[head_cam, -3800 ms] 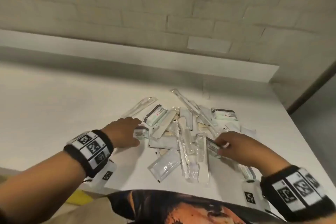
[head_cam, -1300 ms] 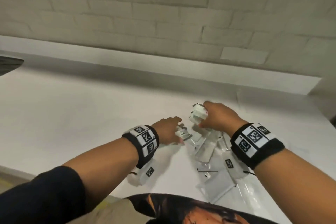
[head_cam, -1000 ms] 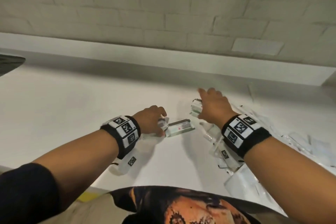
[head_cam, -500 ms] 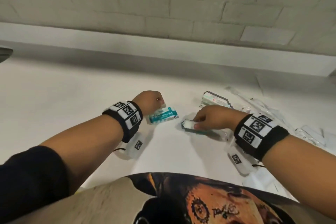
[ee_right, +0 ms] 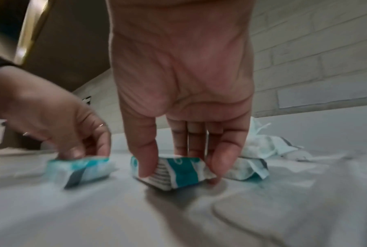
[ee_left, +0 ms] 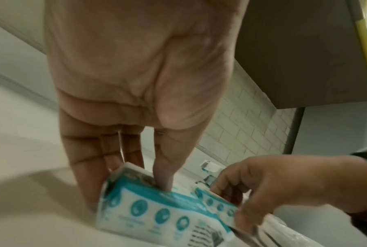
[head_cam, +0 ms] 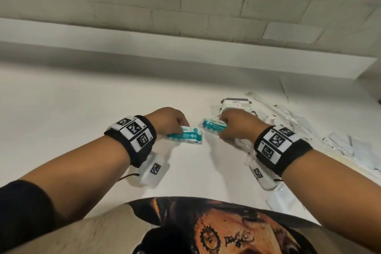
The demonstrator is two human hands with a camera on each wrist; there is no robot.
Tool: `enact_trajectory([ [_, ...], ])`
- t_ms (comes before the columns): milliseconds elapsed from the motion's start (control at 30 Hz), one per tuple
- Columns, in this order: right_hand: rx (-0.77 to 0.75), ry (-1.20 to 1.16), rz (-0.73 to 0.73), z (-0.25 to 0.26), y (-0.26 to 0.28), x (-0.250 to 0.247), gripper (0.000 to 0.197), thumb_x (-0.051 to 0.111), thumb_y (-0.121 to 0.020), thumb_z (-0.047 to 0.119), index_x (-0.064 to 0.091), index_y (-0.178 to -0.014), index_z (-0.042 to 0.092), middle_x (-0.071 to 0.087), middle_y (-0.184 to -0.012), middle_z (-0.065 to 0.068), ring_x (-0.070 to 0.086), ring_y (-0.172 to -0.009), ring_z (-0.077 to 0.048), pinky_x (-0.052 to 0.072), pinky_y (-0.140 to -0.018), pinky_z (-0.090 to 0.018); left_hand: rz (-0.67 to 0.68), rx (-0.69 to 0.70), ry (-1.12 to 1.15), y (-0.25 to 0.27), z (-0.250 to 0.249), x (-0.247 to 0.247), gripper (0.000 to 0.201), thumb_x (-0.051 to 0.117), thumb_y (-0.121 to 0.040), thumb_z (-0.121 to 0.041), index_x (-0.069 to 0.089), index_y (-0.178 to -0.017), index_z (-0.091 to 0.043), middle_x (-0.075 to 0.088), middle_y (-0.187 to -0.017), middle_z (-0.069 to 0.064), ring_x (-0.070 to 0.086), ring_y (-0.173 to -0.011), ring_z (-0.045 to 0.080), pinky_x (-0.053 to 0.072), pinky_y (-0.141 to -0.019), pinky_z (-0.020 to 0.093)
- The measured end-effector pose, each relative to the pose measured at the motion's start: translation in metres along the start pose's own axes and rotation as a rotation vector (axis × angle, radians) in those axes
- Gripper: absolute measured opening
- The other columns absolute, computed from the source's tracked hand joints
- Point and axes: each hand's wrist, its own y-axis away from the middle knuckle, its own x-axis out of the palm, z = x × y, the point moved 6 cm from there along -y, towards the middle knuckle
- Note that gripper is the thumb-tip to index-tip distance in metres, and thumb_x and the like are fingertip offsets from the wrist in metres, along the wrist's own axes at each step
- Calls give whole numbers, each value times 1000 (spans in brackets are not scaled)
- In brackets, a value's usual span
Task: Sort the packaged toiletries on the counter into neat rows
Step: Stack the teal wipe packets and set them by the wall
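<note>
White brick wall stands behind the pale surface (head_cam: 86,109). On the left, my left hand (head_cam: 167,119) pinches one teal packet (head_cam: 185,137) that lies flat; just right of it my right hand (head_cam: 237,128) pinches a second teal packet (head_cam: 213,127), tilted on its edge. Further right waits the unsorted pile (head_cam: 309,130). I think the tilted packet may land crooked and spoil the row.

On the counter (head_cam: 82,121) before me, one packet (head_cam: 185,135) lies under my left hand (head_cam: 168,119), another packet (head_cam: 213,127) just right of it under my right hand (head_cam: 237,126); the remaining packets (head_cam: 309,130) lie farther right.
</note>
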Motion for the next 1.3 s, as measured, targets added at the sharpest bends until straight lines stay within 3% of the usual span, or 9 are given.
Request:
enact_trajectory([
  [167,40,-97,-68,7,-15,-19,46,76,-75,26,63,-119,23,65,-114,1,55,-93,-16,45,-76,-28,-125,-31,206,-6,-8,12,29,76,-75,-15,62,-100,-19,61,-111,2,60,-102,18,52,-85,29],
  [267,-58,-98,13,28,-17,-7,58,77,-77,25,57,-131,23,62,-126,3,57,-109,-17,46,-95,-32,-171,-61,250,-8,-7,12,35,79,-70,-16,54,-94,-22,56,-111,5,60,-96,21,52,-77,30],
  [367,-107,-114,24,28,-18,-9,47,73,-83,18,60,-128,22,64,-125,4,58,-108,-14,44,-92,-26,-155,-70,235,-9,-7,11,38,81,-70,-19,50,-93,-24,54,-111,4,59,-96,21,52,-78,31],
  [533,-52,-409,-443,-15,-8,-73,22,64,-88,12,70,-107,23,65,-104,2,57,-80,-7,41,-69,-16,-182,-24,146,-10,-12,1,31,74,-79,-22,55,-103,-26,46,-119,2,54,-100,17,47,-85,27],
  [600,2,-375,-508,-34,-8,-88,26,69,-85,17,67,-110,24,60,-111,0,57,-87,-9,43,-74,-19,-148,47,114,-13,-23,0,39,72,-81,-25,55,-116,-29,45,-125,0,51,-108,17,47,-93,29],
  [767,-17,-56,-137,-41,-26,-40,84,82,-71,30,39,-142,31,47,-140,2,44,-125,-24,38,-106,-41,-51,90,27,-24,-37,11,44,70,-82,-32,58,-124,-31,58,-125,-6,57,-105,11,48,-83,26],
  [1000,-82,-87,-402,-21,-24,-68,38,73,-77,26,54,-109,23,62,-101,1,54,-89,-19,46,-76,-33,-95,44,81,-24,-25,12,32,71,-83,-30,66,-114,-25,62,-114,-7,59,-99,12,45,-77,22],
  [1133,-143,-468,-41,19,-30,-54,20,68,-84,22,63,-103,20,65,-97,2,62,-86,-17,51,-75,-31,-182,-56,235,-28,-7,4,16,72,-81,-24,64,-94,-21,68,-107,-2,63,-98,17,52,-90,35],
  [1300,-67,-243,116,31,-52,-24,22,50,-96,13,68,-108,16,68,-101,1,59,-81,-15,51,-74,-30,-152,-124,366,-28,-1,7,13,73,-81,-21,63,-86,-15,70,-91,5,69,-89,24,56,-86,44],
])
